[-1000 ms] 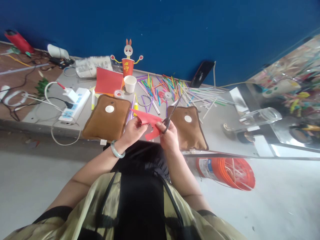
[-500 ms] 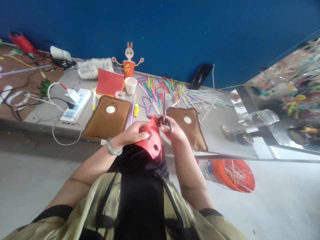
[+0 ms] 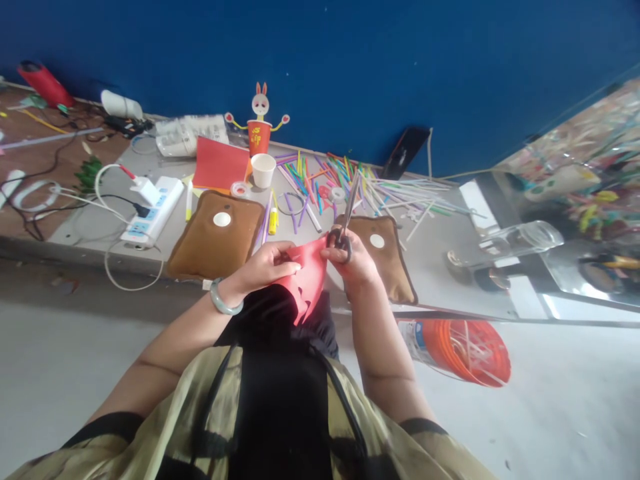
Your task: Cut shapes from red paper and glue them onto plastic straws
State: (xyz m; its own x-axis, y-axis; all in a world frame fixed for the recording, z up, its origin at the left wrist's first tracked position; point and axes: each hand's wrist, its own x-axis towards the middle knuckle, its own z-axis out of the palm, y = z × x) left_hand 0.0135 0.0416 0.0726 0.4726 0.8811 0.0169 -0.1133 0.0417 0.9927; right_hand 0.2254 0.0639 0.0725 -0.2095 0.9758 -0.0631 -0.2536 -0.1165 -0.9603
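A sheet of red paper (image 3: 311, 270) with cut-out gaps hangs between my hands, above my lap. My left hand (image 3: 273, 265) pinches its left side, thumb on top; a pale bangle circles that wrist. My right hand (image 3: 354, 259) is closed round black-handled scissors (image 3: 345, 227), blades pointing up and away from the paper, while its thumb also presses the sheet's upper right corner. Beyond my hands, brown cushion-like pads lie on the table, one at left (image 3: 216, 237) and one at right (image 3: 395, 263). A yellow glue stick (image 3: 273, 221) stands between them.
A rabbit-topped red cup (image 3: 259, 137), a white paper cup (image 3: 263, 171), red paper sheets (image 3: 221, 164) and many coloured sticks (image 3: 345, 177) fill the table's back. At left lies a power strip (image 3: 153, 212) with cables. An orange bucket (image 3: 480, 351) sits below the right edge.
My right hand has shifted slightly right, and the scissors now lean to the right. The red paper has been turned and stretched out between both hands.
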